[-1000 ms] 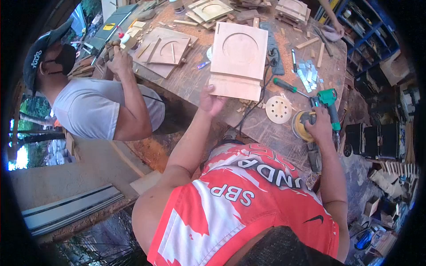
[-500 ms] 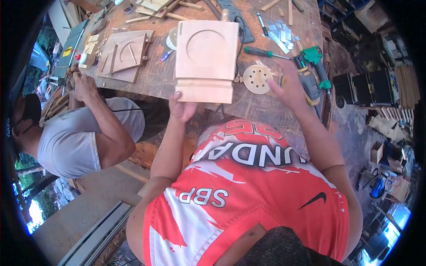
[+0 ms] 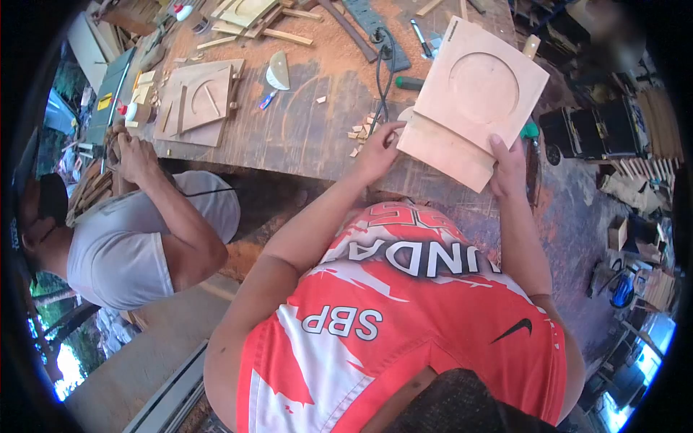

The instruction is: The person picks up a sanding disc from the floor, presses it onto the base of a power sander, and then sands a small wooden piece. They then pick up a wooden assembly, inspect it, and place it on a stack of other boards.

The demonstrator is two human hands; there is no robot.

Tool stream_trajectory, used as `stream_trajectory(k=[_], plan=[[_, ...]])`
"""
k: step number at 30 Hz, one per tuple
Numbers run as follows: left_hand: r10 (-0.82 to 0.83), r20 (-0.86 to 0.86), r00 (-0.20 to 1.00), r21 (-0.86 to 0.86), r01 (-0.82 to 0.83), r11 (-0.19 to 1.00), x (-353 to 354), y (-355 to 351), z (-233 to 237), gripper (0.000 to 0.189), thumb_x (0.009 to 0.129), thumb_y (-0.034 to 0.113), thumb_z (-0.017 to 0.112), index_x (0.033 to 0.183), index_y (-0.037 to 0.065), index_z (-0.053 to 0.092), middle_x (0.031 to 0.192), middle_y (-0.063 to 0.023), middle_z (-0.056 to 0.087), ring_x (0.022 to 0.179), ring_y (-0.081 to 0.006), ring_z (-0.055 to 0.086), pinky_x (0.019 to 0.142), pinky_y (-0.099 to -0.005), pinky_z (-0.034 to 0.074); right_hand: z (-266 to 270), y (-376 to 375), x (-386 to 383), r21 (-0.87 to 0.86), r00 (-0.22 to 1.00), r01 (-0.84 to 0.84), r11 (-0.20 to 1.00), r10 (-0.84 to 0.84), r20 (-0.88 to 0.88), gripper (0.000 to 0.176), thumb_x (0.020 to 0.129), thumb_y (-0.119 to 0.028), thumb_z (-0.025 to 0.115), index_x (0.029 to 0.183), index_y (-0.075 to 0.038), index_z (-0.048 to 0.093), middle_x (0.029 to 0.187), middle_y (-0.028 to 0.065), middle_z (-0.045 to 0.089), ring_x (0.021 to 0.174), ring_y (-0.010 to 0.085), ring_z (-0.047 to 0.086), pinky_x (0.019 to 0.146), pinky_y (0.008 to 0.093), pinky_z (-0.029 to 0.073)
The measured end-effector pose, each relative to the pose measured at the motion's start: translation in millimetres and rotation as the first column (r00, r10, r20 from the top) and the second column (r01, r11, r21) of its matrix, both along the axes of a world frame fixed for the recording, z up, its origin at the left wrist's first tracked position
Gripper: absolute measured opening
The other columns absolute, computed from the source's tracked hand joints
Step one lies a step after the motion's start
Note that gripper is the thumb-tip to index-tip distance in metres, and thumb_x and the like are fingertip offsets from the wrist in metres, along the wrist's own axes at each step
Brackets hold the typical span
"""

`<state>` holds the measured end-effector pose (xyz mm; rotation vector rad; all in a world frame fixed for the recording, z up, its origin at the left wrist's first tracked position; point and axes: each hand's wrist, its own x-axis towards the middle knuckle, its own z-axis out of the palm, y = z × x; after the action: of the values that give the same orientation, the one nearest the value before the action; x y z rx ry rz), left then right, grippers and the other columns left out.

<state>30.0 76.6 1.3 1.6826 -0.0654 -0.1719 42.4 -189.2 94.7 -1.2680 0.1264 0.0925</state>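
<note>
Both of my hands hold a pale wooden board (image 3: pixel 485 86), tilted over the right side of the workbench. It has a shallow round recess and a groove across its near part. My left hand (image 3: pixel 379 153) grips the near left corner, fingertips at the edge. My right hand (image 3: pixel 510 169) is closed on the near right edge, thumb on top. A short wooden stub (image 3: pixel 532 47) sticks out past the far right edge. Partly covered by the board are a green screwdriver handle (image 3: pixel 409 83) and a green tool (image 3: pixel 530 130).
The workbench (image 3: pixel 289 137) carries sawdust, wood chips (image 3: pixel 359 135), a black cable (image 3: pixel 380 79), a half-round pale piece (image 3: pixel 278 71) and a stacked panel (image 3: pixel 198 101). At left a co-worker in a grey shirt (image 3: pixel 119 252) sits with hands raised. Shelves and boxes stand at right.
The board has moved right and turned clockwise. My right hand, apart from it earlier near the sanding disc, now holds its right edge. My left hand has shifted to the left corner.
</note>
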Motion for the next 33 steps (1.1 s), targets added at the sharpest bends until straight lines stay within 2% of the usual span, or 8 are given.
stream_trajectory(k=[5,7,12,14,18,25,29,33], plan=[[0.094,0.161,0.982,0.289,-0.138,0.947,19,-11,3,0.054,0.087,0.011,0.067,0.137,0.004,0.049,0.102,-0.0152,0.06,0.091,-0.0247,0.058,0.079,-0.0369,0.048,5,-10,-8,0.02,0.993,0.094,0.995,-0.095,0.076,0.056,0.092,-0.012,0.063,0.139,0.001,0.037,0.131,0.0154,0.053,0.118,0.0235,0.055,0.101,0.0371,0.045],[0.054,0.393,0.918,0.477,-0.253,0.842,38,-4,3,0.056,0.085,0.014,0.068,0.137,0.004,0.049,0.096,-0.0165,0.058,0.088,-0.0305,0.058,0.079,-0.0388,0.048,2,-11,-14,0.014,0.992,0.112,0.994,-0.113,0.054,0.056,0.092,-0.012,0.064,0.139,0.001,0.037,0.132,0.0153,0.052,0.118,0.0235,0.055,0.101,0.0372,0.045],[0.107,0.543,0.833,0.515,-0.431,0.741,115,47,8,0.06,0.083,0.024,0.072,0.136,0.005,0.052,0.091,-0.017,0.058,0.085,-0.032,0.058,0.079,-0.0406,0.048,0,-3,-23,0.043,0.988,0.155,0.987,-0.155,0.003,0.057,0.092,-0.014,0.064,0.139,0.001,0.037,0.132,0.015,0.052,0.12,0.0236,0.053,0.102,0.0377,0.044],[-0.015,0.591,0.807,0.58,-0.412,0.703,138,67,2,0.063,0.082,0.027,0.074,0.137,0.006,0.052,0.088,-0.0152,0.059,0.082,-0.0306,0.058,0.076,-0.0399,0.049,0,4,-24,0.071,0.99,0.144,0.987,-0.144,-0.002,0.056,0.091,-0.014,0.065,0.138,0.002,0.037,0.13,0.0147,0.053,0.119,0.0233,0.054,0.103,0.0374,0.044],[-0.04,0.279,0.959,0.622,-0.149,0.769,175,82,27,0.062,0.079,0.03,0.078,0.132,0.007,0.057,0.091,-0.0138,0.061,0.086,-0.0281,0.061,0.077,-0.0376,0.049,-9,17,-21,0.056,0.993,0.118,0.992,-0.116,-0.036,0.055,0.092,-0.015,0.065,0.137,0.002,0.038,0.13,0.013,0.054,0.118,0.0218,0.054,0.102,0.0362,0.043],[-0.45,0.414,0.791,0.829,-0.123,0.546,229,100,0,0.065,0.076,0.027,0.08,0.134,0.011,0.053,0.116,-0.0153,0.057,0.107,-0.0349,0.057,0.094,-0.0415,0.048,-6,47,-12,0.095,0.997,0.055,0.994,-0.05,-0.058,0.054,0.092,-0.012,0.065,0.137,0.001,0.039,0.131,0.0133,0.054,0.12,0.0209,0.053,0.103,0.0361,0.042],[-0.419,0.316,0.851,0.897,-0.124,0.424,255,119,6,0.056,0.081,0.017,0.073,0.133,0.014,0.053,0.122,-0.0131,0.055,0.116,-0.0334,0.052,0.1,-0.0415,0.044,-12,58,-9,0.061,0.992,0.098,0.993,-0.093,-0.084,0.053,0.092,-0.012,0.065,0.137,0.001,0.04,0.131,0.0137,0.054,0.12,0.0211,0.053,0.103,0.0362,0.042],[-0.453,0.415,0.789,0.854,-0.166,0.494,284,136,-7,0.051,0.082,0.016,0.07,0.131,0.015,0.056,0.116,-0.0107,0.058,0.116,-0.0331,0.052,0.102,-0.0428,0.042,-16,72,-3,0.027,0.99,0.08,0.996,-0.076,-0.118,0.054,0.092,-0.014,0.065,0.137,0.002,0.039,0.132,0.0145,0.054,0.12,0.0216,0.054,0.103,0.0365,0.042]])
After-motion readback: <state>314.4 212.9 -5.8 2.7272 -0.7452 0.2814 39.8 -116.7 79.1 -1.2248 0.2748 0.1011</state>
